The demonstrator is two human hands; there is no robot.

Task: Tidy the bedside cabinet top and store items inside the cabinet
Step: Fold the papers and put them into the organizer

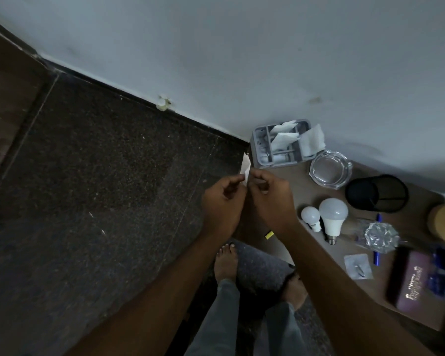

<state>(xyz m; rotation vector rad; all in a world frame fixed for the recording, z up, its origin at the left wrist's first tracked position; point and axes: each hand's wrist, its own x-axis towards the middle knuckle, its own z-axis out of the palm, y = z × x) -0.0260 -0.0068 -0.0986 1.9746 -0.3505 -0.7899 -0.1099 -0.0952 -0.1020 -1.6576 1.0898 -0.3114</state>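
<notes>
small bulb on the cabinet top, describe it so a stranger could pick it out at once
Find the wooden cabinet top against the white wall; near its front edge two white bulbs lie side by side. The small bulb is the one nearer the person's right hand, with a rounder, much smaller globe than the large bulb.

Only one thing carries lettering: the dark maroon box at about four o'clock in the view, lying on the cabinet top near its front edge; gold script runs along its lid in two patches, one at the lid's middle and one toward the near corner; the print is motion-blurred and turned sideways, so no word or brand can be made out; nothing else in view shows any legible text, number or sign.
</notes>
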